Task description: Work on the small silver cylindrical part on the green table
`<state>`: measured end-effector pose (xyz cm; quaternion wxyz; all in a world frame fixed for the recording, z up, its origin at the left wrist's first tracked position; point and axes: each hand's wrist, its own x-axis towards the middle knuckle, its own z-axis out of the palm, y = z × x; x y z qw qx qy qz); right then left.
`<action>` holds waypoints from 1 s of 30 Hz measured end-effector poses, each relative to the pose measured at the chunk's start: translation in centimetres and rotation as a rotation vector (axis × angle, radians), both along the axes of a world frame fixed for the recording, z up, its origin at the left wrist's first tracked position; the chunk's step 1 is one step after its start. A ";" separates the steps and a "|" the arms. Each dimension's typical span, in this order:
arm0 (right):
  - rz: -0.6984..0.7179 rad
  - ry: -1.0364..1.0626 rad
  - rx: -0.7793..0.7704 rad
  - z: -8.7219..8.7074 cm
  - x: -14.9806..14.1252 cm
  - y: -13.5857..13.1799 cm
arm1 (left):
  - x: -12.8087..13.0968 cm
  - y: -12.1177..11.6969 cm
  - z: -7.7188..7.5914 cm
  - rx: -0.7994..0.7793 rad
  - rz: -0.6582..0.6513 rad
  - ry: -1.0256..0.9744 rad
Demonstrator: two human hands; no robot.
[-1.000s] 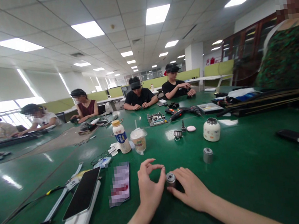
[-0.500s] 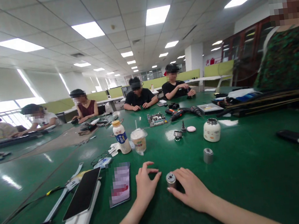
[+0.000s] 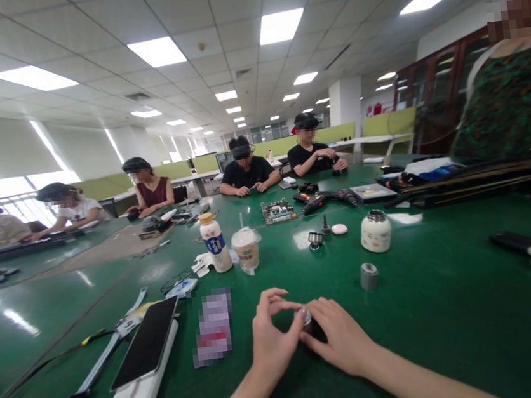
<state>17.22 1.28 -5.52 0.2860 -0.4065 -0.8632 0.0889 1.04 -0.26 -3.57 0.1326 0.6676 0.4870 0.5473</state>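
A small metal cylinder (image 3: 308, 328) is held upright on the green table (image 3: 444, 332), at the near middle, by the right hand (image 3: 341, 334), whose fingers and thumb are curved around it. Its top is partly covered by the thumb and forefinger of the left hand (image 3: 274, 338), nearly brought together; whether anything is pinched there cannot be told. A second cylinder (image 3: 369, 278) is seen farther right, with a white jar (image 3: 375, 232) placed beyond it.

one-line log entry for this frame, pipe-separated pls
left hand: at top of metal cylinder | right hand: around its side | second cylinder: upright on table, apart from both hands
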 end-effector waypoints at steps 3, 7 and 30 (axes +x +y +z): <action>0.003 -0.004 0.003 -0.1 0.0 0.0 | -0.2 -0.1 -0.2 -0.016 -0.008 0.060; 0.004 -0.009 0.009 -0.1 0.0 0.0 | -0.3 -0.5 -0.3 0.000 -0.055 0.100; 0.008 0.000 0.011 0.0 0.1 0.0 | -0.1 -0.3 0.0 0.001 0.039 0.145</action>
